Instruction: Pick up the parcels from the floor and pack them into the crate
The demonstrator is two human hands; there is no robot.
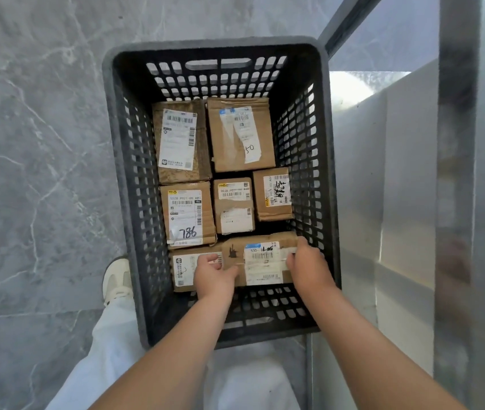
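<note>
A dark perforated plastic crate (123, 173) stands on the floor with several cardboard parcels packed flat inside. At its near end lies a brown parcel (262, 261) with a blue and white label. My left hand (213, 276) grips that parcel's left end, fingers curled on top. On the parcel's right end, my right hand (306, 267) holds on with the thumb over the far edge. Another parcel (183, 270) lies to its left, partly under my left hand. Behind them sit a parcel marked 786 (188, 214) and others.
Grey marble floor (34, 143) spreads to the left. A metal-framed glass panel and steel wall (407, 187) stand close on the right of the crate. My white trouser leg and shoe (117, 279) are beside the crate's near left corner.
</note>
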